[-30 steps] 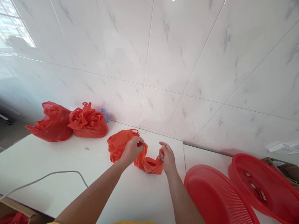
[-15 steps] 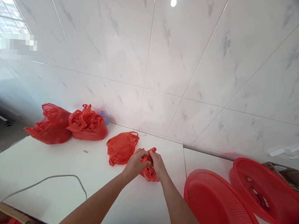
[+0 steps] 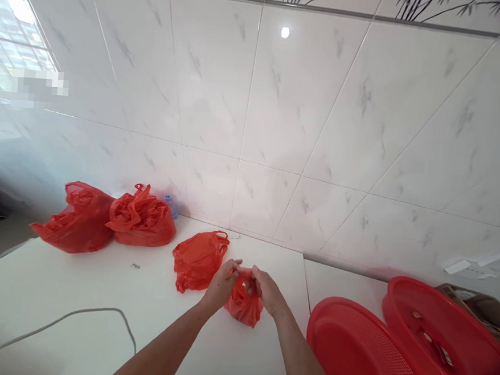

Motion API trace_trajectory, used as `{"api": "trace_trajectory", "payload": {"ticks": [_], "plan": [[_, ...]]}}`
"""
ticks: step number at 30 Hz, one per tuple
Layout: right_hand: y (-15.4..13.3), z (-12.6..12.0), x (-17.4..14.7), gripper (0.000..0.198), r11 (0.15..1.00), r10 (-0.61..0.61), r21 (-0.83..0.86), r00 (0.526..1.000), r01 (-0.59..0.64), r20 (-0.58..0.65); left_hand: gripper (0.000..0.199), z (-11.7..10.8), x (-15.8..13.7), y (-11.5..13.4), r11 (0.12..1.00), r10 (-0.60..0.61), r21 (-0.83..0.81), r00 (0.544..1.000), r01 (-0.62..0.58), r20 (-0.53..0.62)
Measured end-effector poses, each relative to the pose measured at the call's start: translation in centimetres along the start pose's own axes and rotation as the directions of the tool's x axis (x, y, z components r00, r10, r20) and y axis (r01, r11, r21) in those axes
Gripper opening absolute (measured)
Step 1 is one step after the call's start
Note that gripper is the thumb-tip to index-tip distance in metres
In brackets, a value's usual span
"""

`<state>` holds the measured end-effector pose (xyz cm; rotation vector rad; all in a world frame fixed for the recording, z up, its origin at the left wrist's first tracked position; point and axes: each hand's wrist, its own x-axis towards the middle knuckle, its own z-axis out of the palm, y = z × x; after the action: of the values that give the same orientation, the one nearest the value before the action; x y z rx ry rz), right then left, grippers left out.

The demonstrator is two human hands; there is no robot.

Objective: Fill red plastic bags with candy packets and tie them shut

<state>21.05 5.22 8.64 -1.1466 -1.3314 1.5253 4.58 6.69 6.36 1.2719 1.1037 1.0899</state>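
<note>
At 6 o'clock on the surface [image 3: 67,282], one small red bag [image 3: 245,312] is gathered, seemingly not yet fastened; the left hand [image 3: 221,284] and right hand [image 3: 270,292] hold its top in narrow grips. Three apparently filled bags [image 3: 199,261] lie towards 10 o'clock from it, two red baskets [image 3: 352,354] towards 3 o'clock.

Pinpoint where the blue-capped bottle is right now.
In the head view, the blue-capped bottle is left of centre, at the back of the white table by the tiled wall, partly hidden behind the bulging red bag on its left.
</note>
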Motion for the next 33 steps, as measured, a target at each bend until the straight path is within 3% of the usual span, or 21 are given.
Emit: {"api": "trace_trajectory", "payload": {"ticks": [2,5,9,11,13,17,19,23,26,29,33], "plan": [[0.7,0.1,0.1,0.044,0.999,0.014,-0.044,1.0,-0.015,-0.025,0.014,0.0,0.1,-0.4,0.997,-0.078,0.03,0.996,0.076,0.053],[1.8,0.4,0.5,0.021,0.99,0.018,-0.14,0.996,-0.03,-0.086,0.012,0.2,0.2,-0.7,0.982,-0.095,0.165,0.995,0.094,-0.003],[3.2,0.6,1.2,0.033,0.924,-0.007,-0.362,0.937,-0.128,-0.349,0.01,0.4,-0.2,-0.3,0.965,-0.088,0.248,0.996,0.085,0.002],[3.5,0.6,1.2,0.031,0.893,-0.024,-0.424,0.923,-0.153,-0.384,0.01,0.4,-0.4,-0.2,0.957,-0.074,0.283,0.997,0.066,0.02],[3.3,0.7,1.0,0.03,0.92,-0.017,-0.373,0.939,-0.12,-0.344,0.01,0.3,-0.6,-0.2,0.945,-0.054,0.323,0.998,0.045,0.02],[2.4,1.0,0.6,0.032,0.997,0.083,0.016,0.974,-0.082,-0.213,0.008,0.2,-0.7,-0.7,0.924,-0.048,0.38,0.999,0.042,0.006],[2.5,1.0,0.7,0.033,0.992,0.107,0.094,0.967,-0.088,-0.231,0.009,0.2,-0.5,-1.0,0.899,-0.017,0.437,1.0,0.014,0.004],[3.9,-0.2,1.6,0.034,0.99,0.066,-0.08,0.89,-0.114,-0.452,0.01,-1.1,0.0,-1.6,0.788,0.089,0.612,0.996,-0.074,0.005],[5.8,-2.0,1.7,0.039,0.948,0.065,-0.21,0.79,-0.241,-0.61,0.009,-3.5,0.0,-2.4,0.723,0.054,0.691,0.998,-0.018,-0.03],[7.7,-3.6,0.9,0.04,0.906,0.113,-0.23,0.725,-0.356,-0.679,0.009,-6.2,-0.5,-3.6,0.699,0.0,0.713,0.997,0.056,-0.078],[10.0,-4.1,-0.3,0.036,0.88,0.174,-0.208,0.696,-0.427,-0.697,0.008,-8.0,-1.5,-5.6,0.632,-0.122,0.751,0.982,0.188,-0.143]]}}
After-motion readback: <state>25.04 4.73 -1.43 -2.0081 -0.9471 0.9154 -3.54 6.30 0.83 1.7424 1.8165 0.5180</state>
